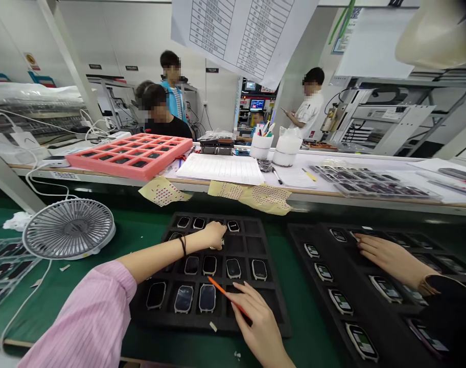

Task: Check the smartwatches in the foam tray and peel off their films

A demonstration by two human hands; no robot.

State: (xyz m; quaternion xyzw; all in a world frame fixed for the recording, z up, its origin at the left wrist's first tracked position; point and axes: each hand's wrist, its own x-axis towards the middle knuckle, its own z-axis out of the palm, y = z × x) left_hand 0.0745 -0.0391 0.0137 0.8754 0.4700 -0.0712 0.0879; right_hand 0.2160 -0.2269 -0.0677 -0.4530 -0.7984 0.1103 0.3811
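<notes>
Fingers [243, 298] of right hand [259, 314] pinch orange stick [218, 286], lower center (left hand [213, 235]: grip unclear); slipping could scratch smartwatches [207, 298].

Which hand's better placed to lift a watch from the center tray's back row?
Probably your left hand: it's beside the back-row watches, whereas your right hand holds an orange stick near the tray's front.

Watches [207, 298] lie in a tray [255, 246], right of a fan [72, 227].
</notes>
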